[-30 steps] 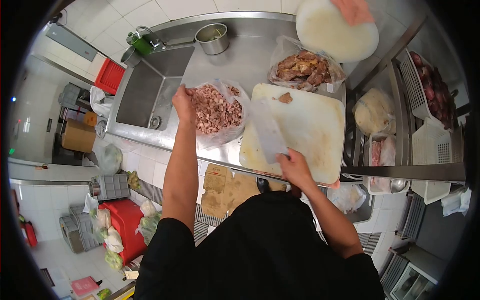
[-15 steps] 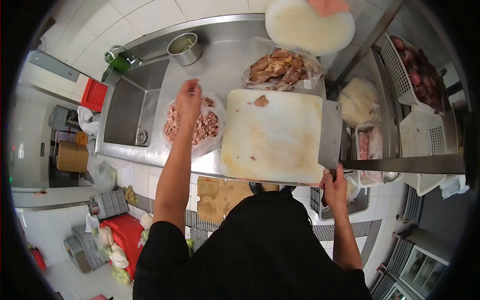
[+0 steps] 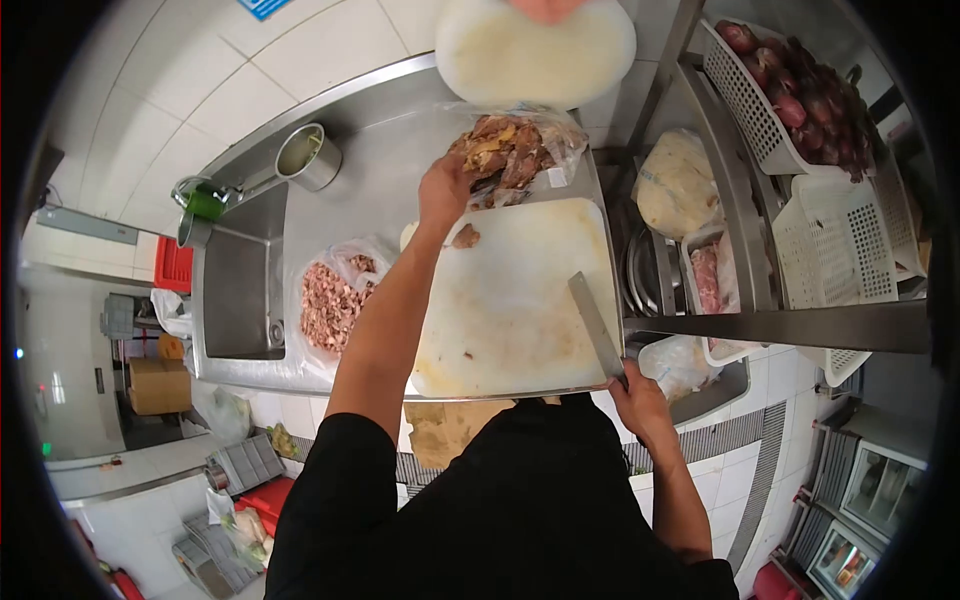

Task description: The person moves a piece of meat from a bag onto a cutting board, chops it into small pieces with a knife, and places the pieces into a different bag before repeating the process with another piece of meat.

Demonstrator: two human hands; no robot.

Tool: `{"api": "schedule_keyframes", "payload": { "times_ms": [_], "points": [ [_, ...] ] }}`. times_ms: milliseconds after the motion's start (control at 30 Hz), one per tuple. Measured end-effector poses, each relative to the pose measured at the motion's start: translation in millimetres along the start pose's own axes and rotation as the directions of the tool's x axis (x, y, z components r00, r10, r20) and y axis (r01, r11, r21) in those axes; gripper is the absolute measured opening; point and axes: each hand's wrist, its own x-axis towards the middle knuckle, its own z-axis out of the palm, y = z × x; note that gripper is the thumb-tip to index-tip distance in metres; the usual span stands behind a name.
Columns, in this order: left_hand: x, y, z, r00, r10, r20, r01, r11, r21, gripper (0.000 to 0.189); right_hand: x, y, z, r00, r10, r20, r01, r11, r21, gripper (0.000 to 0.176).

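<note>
With the white rectangular cutting board (image 3: 505,335) as the clock's centre, the deep stainless-steel sink (image 3: 240,315) lies at nine o'clock, set into the stainless-steel table (image 3: 390,150). Between sink and board, also at nine, the clear plastic bag of small pink diced meat (image 3: 332,305) stands open, seemingly kept close for easy reach. The round steel pot (image 3: 320,168) sits at ten, near the table's back. At eleven, the left hand (image 3: 443,190) reaches over the board's corner to the clear plastic bag of large brown meat chunks (image 3: 510,155) at twelve; its fingers meet the near-left chunks, but I cannot tell whether they close on one. Just below lies a small brown meat scrap (image 3: 466,236), inside the board's upper-left corner. Toward four, the right hand (image 3: 642,402) wraps its fingers around the handle of the broad steel cleaver (image 3: 597,330), blade slanting over the board's right side, probably to keep the edge clear of the left hand. Half a second ago, the left hand was above the diced meat and the cleaver lay flat-side up beyond the board's right edge; the scrap stays put.
</note>
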Motion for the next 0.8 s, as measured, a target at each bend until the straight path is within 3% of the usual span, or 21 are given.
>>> {"api": "schedule_keyframes", "payload": {
  "times_ms": [133,200,267,300,333,433,500,633,700,800],
  "points": [
    [33,-10,17,0.988,-0.154,0.010,0.154,0.988,-0.030,0.019,7,6,-6,0.997,0.062,0.040,-0.061,0.998,-0.020,0.036],
    [44,-11,21,0.990,-0.134,0.035,0.135,0.990,-0.034,0.019,8,6,-8,0.996,0.075,0.037,-0.075,0.997,0.003,0.035],
    [50,-7,25,0.993,-0.110,0.035,0.107,0.991,0.080,0.019,10,9,-9,0.995,0.087,0.038,-0.088,0.996,0.022,0.034],
    [52,-3,27,1.000,-0.017,0.021,0.015,0.997,0.078,0.022,11,11,-9,0.996,0.078,0.045,-0.079,0.996,0.032,0.035],
    [50,2,31,0.999,-0.016,0.030,0.014,0.997,0.077,0.022,12,13,-9,0.996,0.067,0.051,-0.069,0.997,0.042,0.036],
    [41,34,45,0.988,0.042,0.147,-0.060,0.991,0.119,0.031,18,22,-5,0.996,0.063,0.061,-0.064,0.998,0.010,0.038],
    [33,56,59,0.976,0.172,0.136,-0.213,0.894,0.394,0.038,22,21,-7,0.996,0.055,0.070,-0.056,0.998,0.008,0.039],
    [21,57,104,0.975,0.195,0.104,-0.221,0.859,0.462,0.033,31,9,-14,0.990,0.063,0.125,-0.058,0.998,-0.039,0.042],
    [20,61,121,0.970,0.239,0.055,-0.225,0.781,0.582,0.036,35,7,-14,0.992,0.045,0.115,-0.041,0.998,-0.039,0.041],
    [20,72,128,0.976,0.189,0.108,-0.217,0.805,0.552,0.036,34,6,-11,0.995,0.020,0.101,-0.016,0.999,-0.039,0.040]
  ]
}}
